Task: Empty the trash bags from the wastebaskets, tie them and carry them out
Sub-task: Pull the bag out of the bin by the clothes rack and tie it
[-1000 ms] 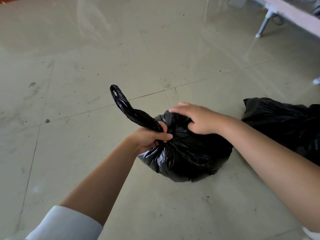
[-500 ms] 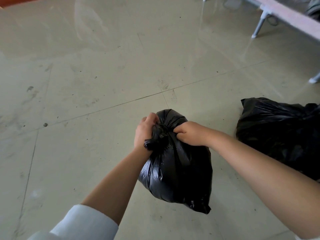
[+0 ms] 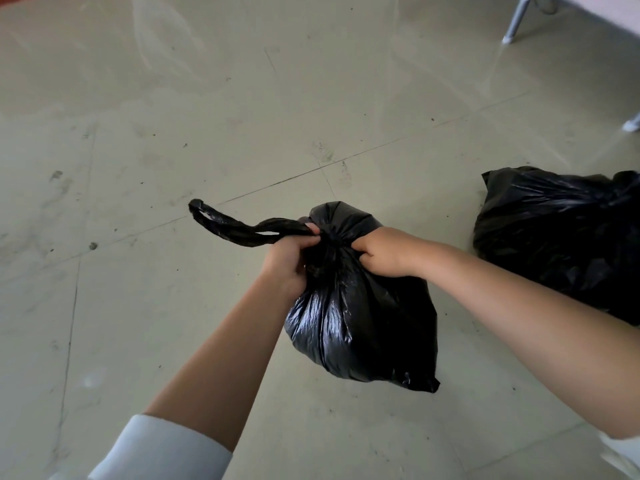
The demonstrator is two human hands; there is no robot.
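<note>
A small full black trash bag (image 3: 360,317) hangs in the middle of the head view, its neck bunched into a knot between my hands. My left hand (image 3: 289,261) grips the neck from the left, and a twisted handle loop (image 3: 235,226) of the bag sticks out to the left past my fingers. My right hand (image 3: 384,252) is clenched on the neck from the right. A second, larger black trash bag (image 3: 561,237) lies on the floor at the right edge, apart from my hands.
The floor (image 3: 173,133) is pale grey-green tile with scuffs and seams. A metal furniture leg (image 3: 516,20) stands at the top right, and another foot (image 3: 632,124) shows at the right edge.
The bag has been lifted and pulled taller. The handle loop, tucked between my hands half a second ago, now sticks out to the left again. The neck is cinched tighter.
</note>
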